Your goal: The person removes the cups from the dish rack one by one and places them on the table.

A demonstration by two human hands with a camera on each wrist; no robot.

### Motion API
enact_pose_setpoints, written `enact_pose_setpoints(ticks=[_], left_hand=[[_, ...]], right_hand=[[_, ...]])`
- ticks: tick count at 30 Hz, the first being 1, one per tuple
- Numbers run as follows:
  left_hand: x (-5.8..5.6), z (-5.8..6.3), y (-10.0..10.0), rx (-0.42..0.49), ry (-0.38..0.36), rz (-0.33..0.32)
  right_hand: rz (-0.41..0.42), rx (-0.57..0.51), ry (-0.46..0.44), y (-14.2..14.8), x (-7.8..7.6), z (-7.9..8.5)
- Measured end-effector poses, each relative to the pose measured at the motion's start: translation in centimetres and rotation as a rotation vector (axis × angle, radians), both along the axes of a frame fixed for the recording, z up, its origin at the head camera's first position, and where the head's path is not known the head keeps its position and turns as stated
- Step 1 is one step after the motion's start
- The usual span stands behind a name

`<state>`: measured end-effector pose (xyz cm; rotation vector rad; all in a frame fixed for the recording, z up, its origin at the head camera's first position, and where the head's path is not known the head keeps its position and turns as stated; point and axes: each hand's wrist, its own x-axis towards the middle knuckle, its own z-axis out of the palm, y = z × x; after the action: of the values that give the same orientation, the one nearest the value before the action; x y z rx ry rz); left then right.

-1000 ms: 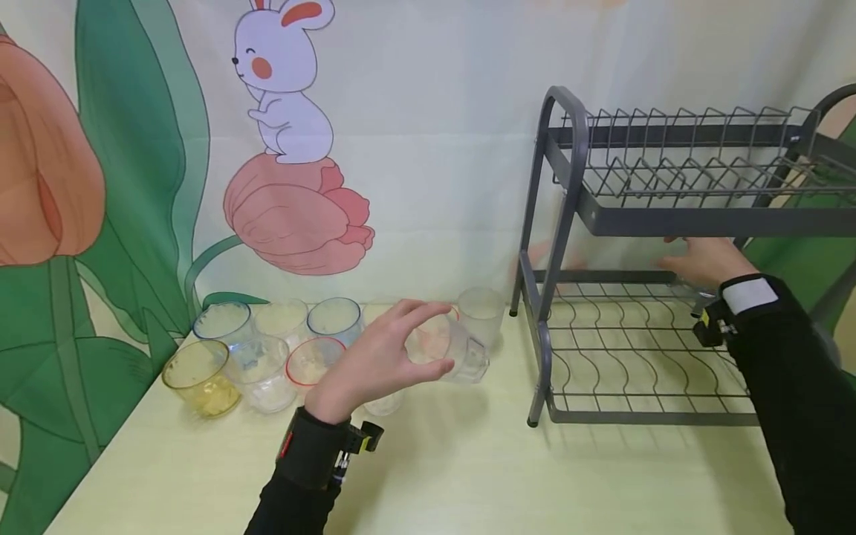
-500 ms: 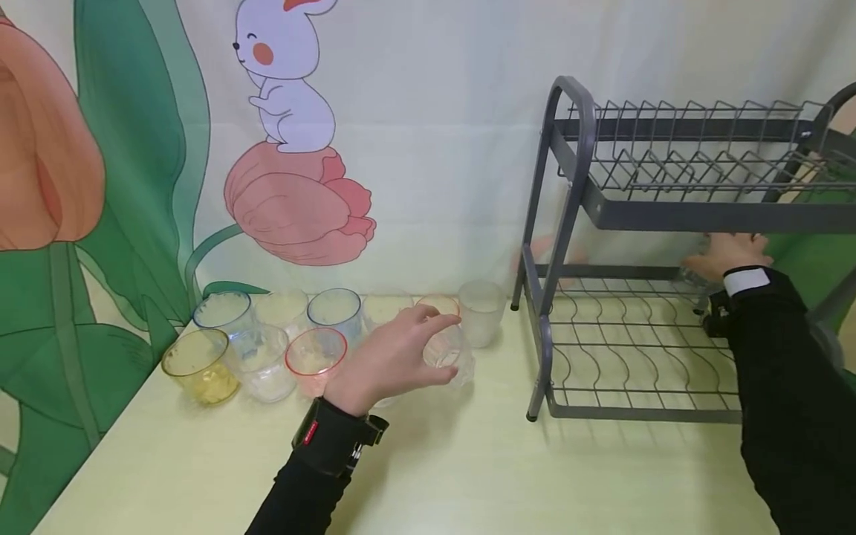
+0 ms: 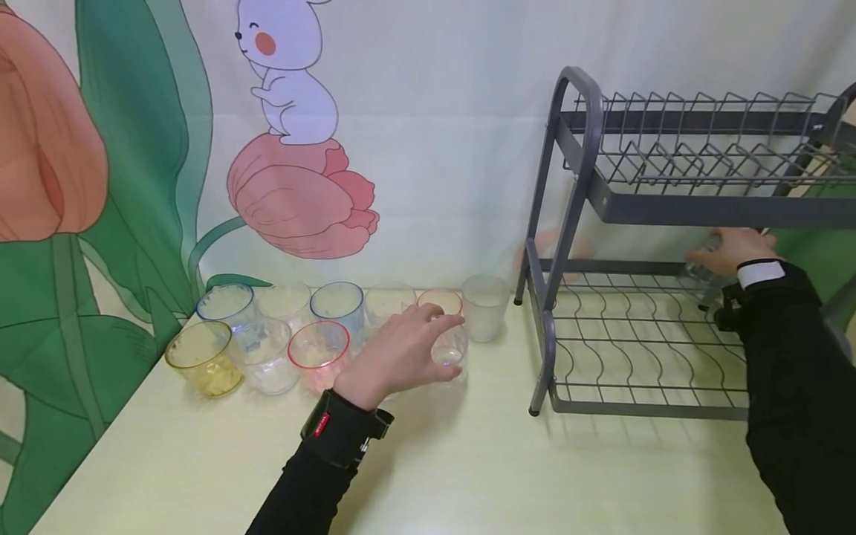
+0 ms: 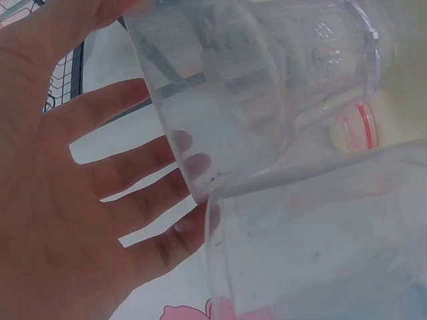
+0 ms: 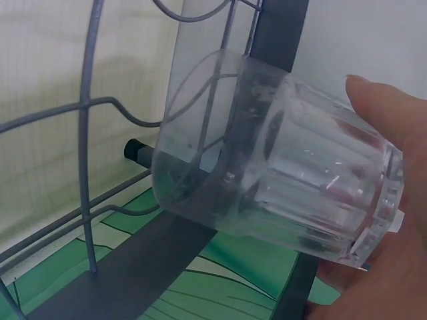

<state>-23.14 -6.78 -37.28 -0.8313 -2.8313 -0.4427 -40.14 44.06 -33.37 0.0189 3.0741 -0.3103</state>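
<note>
My left hand (image 3: 401, 353) grips a clear glass (image 3: 449, 349) just above or on the table; I cannot tell if its base touches. Seen from the left wrist, the fingers lie around the wide rim of this clear glass (image 4: 227, 87), and another clear glass (image 4: 320, 247) stands close beside it. Under the upper tier at the back right, my right hand (image 3: 729, 251) holds a second clear glass (image 3: 702, 267) over the lower wire shelf. In the right wrist view the fingers and thumb are at that faceted glass's base (image 5: 320, 187), its mouth facing the wires.
A grey two-tier dish rack (image 3: 652, 407) stands on the right of the table (image 3: 468, 468). Several glasses cluster at the back left, including a yellow glass (image 3: 207, 364), a red-rimmed glass (image 3: 317, 357) and a blue-rimmed glass (image 3: 337, 305). A frosted glass (image 3: 484, 308) stands beside the rack.
My left hand has lowered its glass toward the table beside the others, tipping it more upright. My right hand has shifted slightly right under the upper tier. The head view has tilted down a little.
</note>
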Motion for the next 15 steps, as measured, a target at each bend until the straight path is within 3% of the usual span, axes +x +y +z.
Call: enact_pose_setpoints(ticks=[4, 15], left_hand=[[0.0, -0.1, 0.3, -0.018, -0.017, 0.018], [-0.2, -0.5, 0.5, -0.06, -0.047, 0.044]], right_hand=[[0.035, 0.046, -0.028, 0.1, 0.3, 0.5], [0.079, -0.039, -0.148, 0.5, 0.6, 1.2]])
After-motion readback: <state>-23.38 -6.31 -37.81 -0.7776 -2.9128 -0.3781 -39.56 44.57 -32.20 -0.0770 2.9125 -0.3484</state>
